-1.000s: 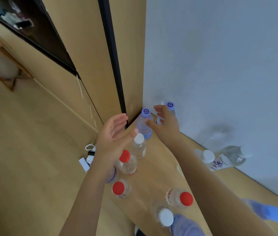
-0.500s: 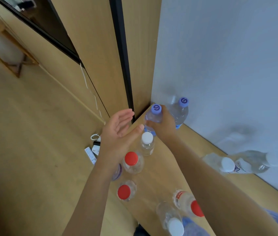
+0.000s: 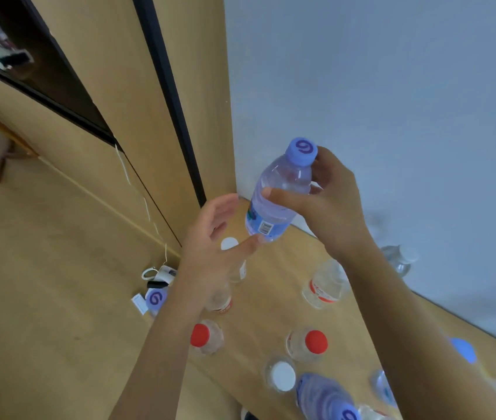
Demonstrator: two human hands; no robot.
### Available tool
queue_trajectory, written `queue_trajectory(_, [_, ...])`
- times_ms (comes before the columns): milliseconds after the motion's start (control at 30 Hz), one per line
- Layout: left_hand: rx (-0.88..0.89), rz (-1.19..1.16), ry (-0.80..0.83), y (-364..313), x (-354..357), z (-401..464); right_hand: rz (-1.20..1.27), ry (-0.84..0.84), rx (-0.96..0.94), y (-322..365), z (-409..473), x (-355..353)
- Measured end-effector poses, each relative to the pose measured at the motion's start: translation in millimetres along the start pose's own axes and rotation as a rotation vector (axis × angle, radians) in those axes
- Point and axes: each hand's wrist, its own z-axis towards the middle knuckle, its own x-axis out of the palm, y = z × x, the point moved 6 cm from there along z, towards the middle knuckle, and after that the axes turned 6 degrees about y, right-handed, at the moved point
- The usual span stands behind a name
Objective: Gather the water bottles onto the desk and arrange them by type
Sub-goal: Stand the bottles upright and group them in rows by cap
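My right hand (image 3: 328, 204) grips a clear bottle with a purple cap (image 3: 280, 192) and holds it tilted in the air above the far corner of the wooden desk (image 3: 274, 286). My left hand (image 3: 210, 250) is open just below and to the left, its thumb tip touching the bottle's base. Under it stand a white-capped bottle (image 3: 230, 244) and another purple-capped bottle (image 3: 155, 298) at the desk's left edge. Red-capped bottles (image 3: 201, 336) (image 3: 315, 342) and a white-capped bottle (image 3: 283, 375) stand nearer me. A bottle with a red label (image 3: 324, 286) lies on its side.
The desk sits in a corner between a grey wall (image 3: 392, 101) and a wooden cabinet panel (image 3: 198, 86). More bottles lie along the wall at right (image 3: 398, 260). A purple-capped bottle (image 3: 328, 398) is close at the bottom. Small items (image 3: 158, 275) lie on the floor left of the desk.
My right hand has closed round the purple-capped bottle and lifted it off the desk, tilting it. My left hand has stayed open beneath it. The view has shifted.
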Motion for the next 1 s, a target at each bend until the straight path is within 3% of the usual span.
queue_trajectory(267, [0.148,-0.062,0.334,-39,74,-27,0.116,-0.017,-0.061,58,-64,-64])
queue_trajectory(433, [0.059,-0.247,0.61,-46,135,-59,0.357,-0.022,-0.049,65,-104,-96])
queue_trajectory(567, [0.112,-0.193,0.504,-54,174,-89,0.396,-0.12,-0.01,65,-138,-127])
queue_trajectory(767, [0.122,-0.046,0.4,-60,239,-133,0.223,-0.457,0.037,65,-194,-183])
queue_trajectory(1000, [0.044,-0.078,0.601,-59,303,-165,0.225,-0.439,0.048,70,-239,-240])
